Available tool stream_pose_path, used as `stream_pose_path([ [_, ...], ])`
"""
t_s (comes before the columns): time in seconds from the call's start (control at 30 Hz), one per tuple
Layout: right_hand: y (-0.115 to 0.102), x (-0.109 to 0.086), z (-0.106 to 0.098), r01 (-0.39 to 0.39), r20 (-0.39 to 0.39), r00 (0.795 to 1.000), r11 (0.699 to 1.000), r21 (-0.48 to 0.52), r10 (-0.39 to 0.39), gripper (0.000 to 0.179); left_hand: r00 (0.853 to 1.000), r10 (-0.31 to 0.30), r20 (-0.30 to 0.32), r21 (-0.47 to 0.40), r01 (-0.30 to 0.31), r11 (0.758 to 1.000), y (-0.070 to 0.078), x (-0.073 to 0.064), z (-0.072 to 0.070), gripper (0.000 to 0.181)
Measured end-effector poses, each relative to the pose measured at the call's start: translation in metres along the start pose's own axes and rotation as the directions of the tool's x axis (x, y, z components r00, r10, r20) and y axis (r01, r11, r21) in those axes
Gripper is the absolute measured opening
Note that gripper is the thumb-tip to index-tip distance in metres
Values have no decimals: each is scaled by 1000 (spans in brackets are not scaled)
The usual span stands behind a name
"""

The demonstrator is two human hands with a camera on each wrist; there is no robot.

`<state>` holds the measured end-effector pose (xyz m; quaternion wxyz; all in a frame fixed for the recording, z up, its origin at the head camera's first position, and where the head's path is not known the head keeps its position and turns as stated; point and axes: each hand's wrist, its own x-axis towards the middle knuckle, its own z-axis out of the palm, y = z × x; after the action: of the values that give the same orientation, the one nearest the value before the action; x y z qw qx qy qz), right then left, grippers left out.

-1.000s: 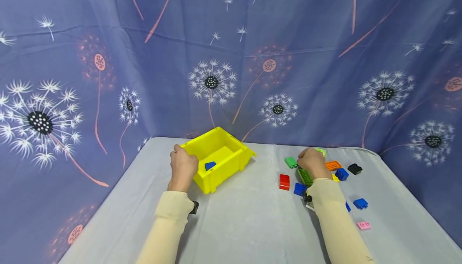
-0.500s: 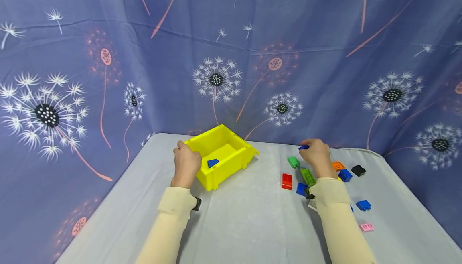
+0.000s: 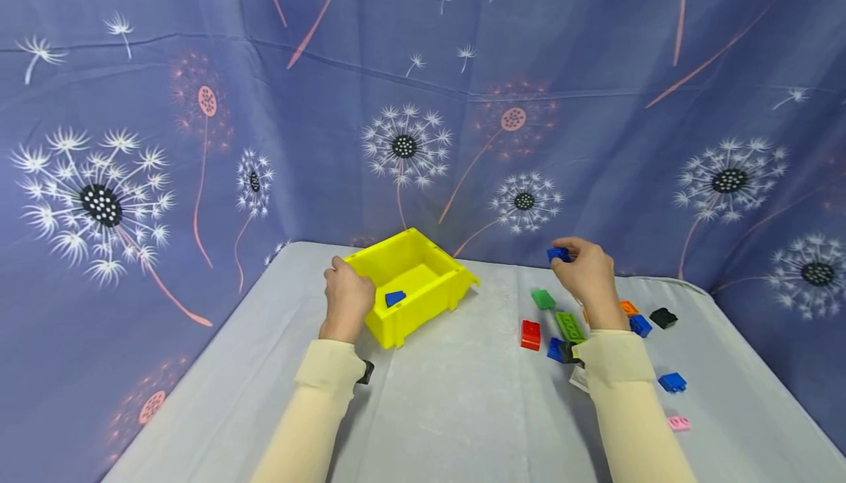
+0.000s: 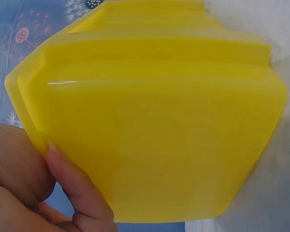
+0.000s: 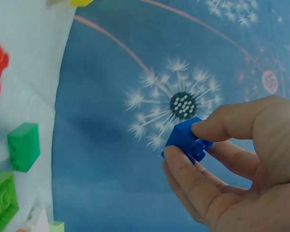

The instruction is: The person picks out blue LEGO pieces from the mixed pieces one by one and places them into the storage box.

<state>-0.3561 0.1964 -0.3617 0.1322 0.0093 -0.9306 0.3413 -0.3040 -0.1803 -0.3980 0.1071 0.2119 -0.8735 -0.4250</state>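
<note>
My left hand [image 3: 347, 299] grips the near left rim of a yellow bin [image 3: 423, 314]; in the left wrist view the thumb [image 4: 77, 188] lies against the bin's outer wall. Inside the bin lies one blue block [image 3: 394, 298]. Raised over the far right part of the table, my right hand [image 3: 587, 277] pinches a blue toy building brick [image 5: 183, 137] between thumb and fingers, its studs showing in the right wrist view. Below that hand a green brick [image 3: 543, 299], a lime-green brick [image 3: 570, 327] and a red brick [image 3: 530, 335] lie on the table.
More bricks lie around the right forearm: a black one [image 3: 663, 317], an orange one [image 3: 628, 308], a pink one [image 3: 678, 423] and several blue ones [image 3: 673, 382]. A blue dandelion-print curtain [image 3: 463, 101] hangs behind the white-covered table [image 3: 456, 409].
My right hand has lifted from among the bricks with the blue brick, which now shows at its fingertips. The left hand keeps its hold on the bin. The head view has shifted slightly.
</note>
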Motion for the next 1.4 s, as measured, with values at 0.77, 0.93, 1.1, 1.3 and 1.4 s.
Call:
stream_pose_path([
  [0.77, -55, -24, 12, 165, -30, 986, 984, 59, -164, 43, 1000, 6, -20, -1, -6, 1000, 4, -1, -1, 69],
  [0.93, -62, -24, 23, 222, -22, 975, 973, 60, -221, 40, 1000, 20, -21, -3, -20, 1000, 1, -2, 0, 68],
  [1.1, -76, -25, 35, 285, -22, 959, 956, 69, -284, 37, 999, 20, -28, 2, -20, 1000, 2, -3, 0, 68],
  [1.3, -93, -29, 52, 314, 51, 946, 945, 89, -319, 37, 1000, 2, -27, -1, -2, 1000, 3, -4, 0, 68],
  [1.4, -100, -32, 61, 312, 91, 943, 945, 96, -320, 37, 1000, 4, -25, -2, -4, 1000, 2, -4, 1, 68],
])
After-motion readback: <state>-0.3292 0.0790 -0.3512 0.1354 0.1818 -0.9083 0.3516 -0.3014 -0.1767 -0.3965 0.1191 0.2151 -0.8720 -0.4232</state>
